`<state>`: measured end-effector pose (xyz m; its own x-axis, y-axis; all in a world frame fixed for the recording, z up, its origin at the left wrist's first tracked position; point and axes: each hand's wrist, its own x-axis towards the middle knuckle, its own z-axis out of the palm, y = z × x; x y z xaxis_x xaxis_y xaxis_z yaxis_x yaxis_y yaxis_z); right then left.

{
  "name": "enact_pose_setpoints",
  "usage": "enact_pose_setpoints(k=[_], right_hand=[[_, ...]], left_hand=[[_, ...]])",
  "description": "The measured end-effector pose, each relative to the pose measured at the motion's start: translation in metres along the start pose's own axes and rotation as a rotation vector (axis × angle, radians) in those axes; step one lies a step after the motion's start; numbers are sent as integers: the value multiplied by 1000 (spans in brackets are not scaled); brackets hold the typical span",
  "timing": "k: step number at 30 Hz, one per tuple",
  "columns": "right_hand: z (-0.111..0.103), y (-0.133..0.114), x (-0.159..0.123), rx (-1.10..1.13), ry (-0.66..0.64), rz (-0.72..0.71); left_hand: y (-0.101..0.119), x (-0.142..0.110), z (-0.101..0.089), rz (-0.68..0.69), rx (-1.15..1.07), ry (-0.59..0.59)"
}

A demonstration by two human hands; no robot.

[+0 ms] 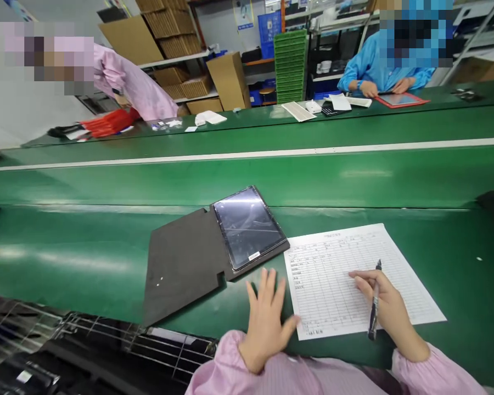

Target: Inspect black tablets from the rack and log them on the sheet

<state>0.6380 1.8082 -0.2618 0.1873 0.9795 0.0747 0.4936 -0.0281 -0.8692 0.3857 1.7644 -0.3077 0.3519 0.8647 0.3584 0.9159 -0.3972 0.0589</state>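
My left hand (267,317) lies flat on the green bench, fingers spread, its thumb at the lower left edge of a printed form sheet (354,274). My right hand (385,304) rests on the sheet with its fingers closed around a black pen (374,304), the pen lying back along the hand. To the left of the sheet a tablet (249,226) with a dark screen sits in an opened dark folio case (181,263). Both my sleeves are pink.
A green conveyor belt (247,181) with a white stripe runs across beyond the bench. A person in pink stands at far left, and a person in blue sits at far right with a red-cased tablet (401,99). Black wire racks (86,340) lie at lower left.
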Motion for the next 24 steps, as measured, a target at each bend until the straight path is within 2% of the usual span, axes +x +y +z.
enact_pose_setpoints(k=[3, 6, 9, 13, 17, 20, 24], right_hand=[[-4, -3, -4, 30, 2, -18], [-13, -7, -2, 187, 15, -65], [-27, -17, 9, 338, -69, -88], [-36, -36, 32, 184, -203, 5], [-28, -42, 51, 124, -256, 101], [-15, -39, 61, 112, -305, 57], [0, -34, 68, 110, -286, 18]], left_hand=[[19, -14, 4, 215, -73, -18], [23, -16, 4, 231, -63, -64], [21, -10, 1, 252, -52, -45], [19, -5, -1, 295, -60, -2], [20, -4, -7, 267, -108, -18], [21, -3, -12, 220, -137, -21], [21, -2, -13, 214, -155, -9]])
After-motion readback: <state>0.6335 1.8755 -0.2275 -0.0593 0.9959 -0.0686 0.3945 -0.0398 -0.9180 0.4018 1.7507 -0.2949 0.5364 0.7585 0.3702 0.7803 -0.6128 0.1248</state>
